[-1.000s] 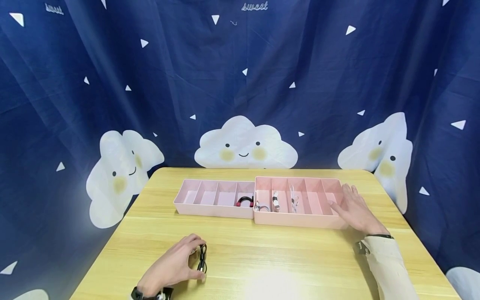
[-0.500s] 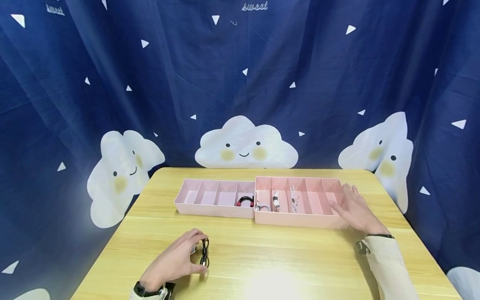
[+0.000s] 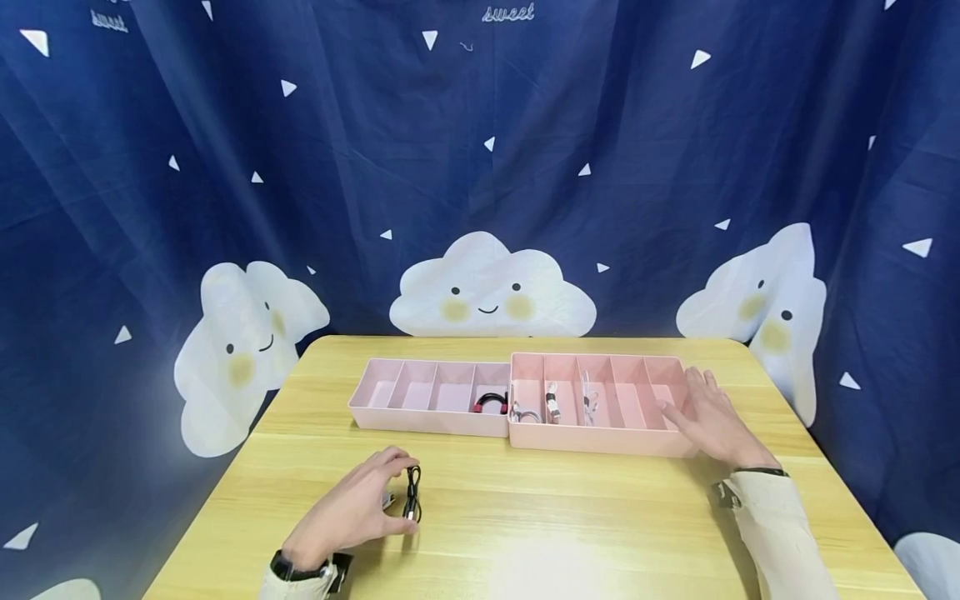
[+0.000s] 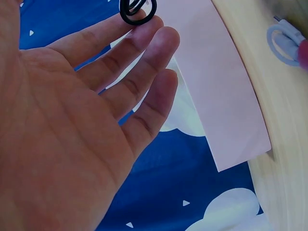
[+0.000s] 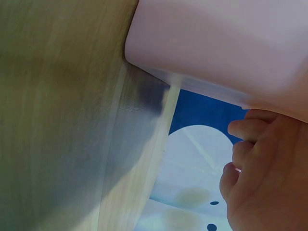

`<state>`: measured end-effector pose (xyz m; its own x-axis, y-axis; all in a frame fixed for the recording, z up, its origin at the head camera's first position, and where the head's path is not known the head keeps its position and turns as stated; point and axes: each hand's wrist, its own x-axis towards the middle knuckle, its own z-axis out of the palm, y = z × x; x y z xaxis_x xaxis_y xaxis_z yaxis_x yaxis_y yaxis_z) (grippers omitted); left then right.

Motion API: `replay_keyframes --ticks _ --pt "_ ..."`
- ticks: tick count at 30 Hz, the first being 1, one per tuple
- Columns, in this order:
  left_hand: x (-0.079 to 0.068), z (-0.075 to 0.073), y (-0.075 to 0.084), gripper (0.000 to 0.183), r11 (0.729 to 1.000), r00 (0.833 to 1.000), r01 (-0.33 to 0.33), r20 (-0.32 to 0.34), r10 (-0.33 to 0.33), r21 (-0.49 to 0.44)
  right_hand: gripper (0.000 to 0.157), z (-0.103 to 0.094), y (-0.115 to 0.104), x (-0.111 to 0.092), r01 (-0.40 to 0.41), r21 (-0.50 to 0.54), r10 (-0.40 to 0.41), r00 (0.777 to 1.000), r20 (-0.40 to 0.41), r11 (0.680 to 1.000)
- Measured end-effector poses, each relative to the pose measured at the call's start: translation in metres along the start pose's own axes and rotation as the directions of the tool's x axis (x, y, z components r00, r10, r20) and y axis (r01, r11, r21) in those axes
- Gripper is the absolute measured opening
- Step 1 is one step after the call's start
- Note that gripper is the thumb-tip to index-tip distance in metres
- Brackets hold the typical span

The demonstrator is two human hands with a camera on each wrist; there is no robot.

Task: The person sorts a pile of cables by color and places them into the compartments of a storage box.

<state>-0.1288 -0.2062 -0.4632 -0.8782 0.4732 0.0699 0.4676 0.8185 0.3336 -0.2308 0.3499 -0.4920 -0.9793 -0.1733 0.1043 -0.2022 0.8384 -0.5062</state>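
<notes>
In the head view my left hand (image 3: 352, 510) is above the table at the lower left. Its thumb and fingertips pinch a small looped black cable (image 3: 412, 496) by its two ends. The left wrist view shows part of the black cable (image 4: 139, 13) at the fingertips, the other fingers half extended. A pink divided box (image 3: 600, 439) stands at the back right. My right hand (image 3: 716, 425) holds its right end, thumb over the rim and fingers along the outer side. Inside the pink box lie a grey cable (image 3: 528, 416) and bundled white cables (image 3: 552, 403), in separate compartments.
A lilac divided box (image 3: 427, 421) abuts the pink box on the left, a black cable with red ends (image 3: 490, 400) in its right compartment. A white cable (image 4: 284, 43) with a pink part lies on the table (image 3: 480, 500). A dark blue curtain (image 3: 480, 167) hangs behind.
My left hand has moved a little forward and right, toward the boxes, carrying the black cable. My right hand and both boxes have stayed in place.
</notes>
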Motion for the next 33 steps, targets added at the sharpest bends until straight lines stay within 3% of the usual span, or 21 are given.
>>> replay_keyframes --ticks 16,33 --pt "0.009 -0.012 0.002 0.082 1.000 1.000 0.016 -0.027 -0.016 0.001 0.096 0.002 0.002 0.001 0.004 -0.004 -0.004 1.000 -0.004 1.000" --pt "0.021 -0.022 -0.001 0.080 0.998 0.993 -0.051 -0.109 0.054 0.029 0.096 0.001 0.002 0.001 0.001 -0.010 -0.002 1.000 -0.002 1.000"
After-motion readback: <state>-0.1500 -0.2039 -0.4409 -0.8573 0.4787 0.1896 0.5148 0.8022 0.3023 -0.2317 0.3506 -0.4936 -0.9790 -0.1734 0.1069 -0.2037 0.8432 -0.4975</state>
